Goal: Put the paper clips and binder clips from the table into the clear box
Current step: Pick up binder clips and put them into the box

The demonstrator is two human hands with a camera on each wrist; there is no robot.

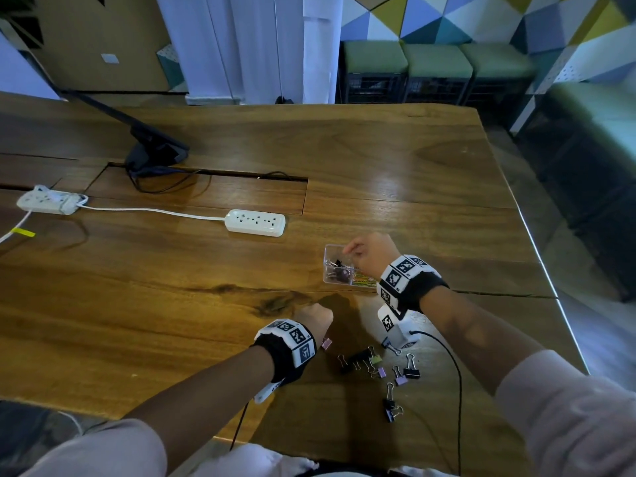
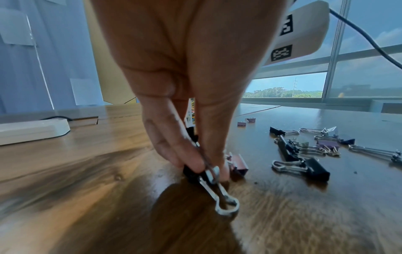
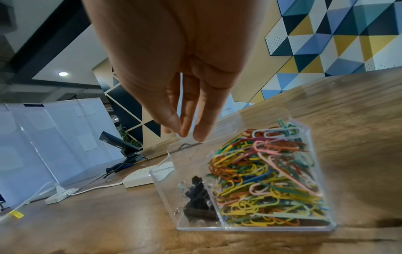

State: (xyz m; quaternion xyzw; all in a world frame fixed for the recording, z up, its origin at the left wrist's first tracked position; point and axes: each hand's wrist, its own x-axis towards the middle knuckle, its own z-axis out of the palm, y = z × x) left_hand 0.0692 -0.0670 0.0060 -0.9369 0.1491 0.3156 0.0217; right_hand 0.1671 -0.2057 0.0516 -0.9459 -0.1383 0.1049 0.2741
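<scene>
Our left hand point(image 2: 187, 96) pinches black binder clip point(image 2: 195, 173) on table point(image 1: 172, 287) | right hand point(image 3: 174, 72) fingers straight, holding nothing, over clear box point(image 3: 256, 228) | loose clips point(image 1: 385, 370) at 5 o'clock, near front edge

**What stayed out of sight**

In the head view the left hand point(image 1: 315, 320) hid the clip it held. The right hand point(image 1: 370, 251) covered part of the box point(image 1: 331, 251). Clips inside blurred together, uncountable.

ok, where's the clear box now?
In the head view the clear box sits right of centre on the table, under the right hand, beyond the loose binder clips.
</scene>
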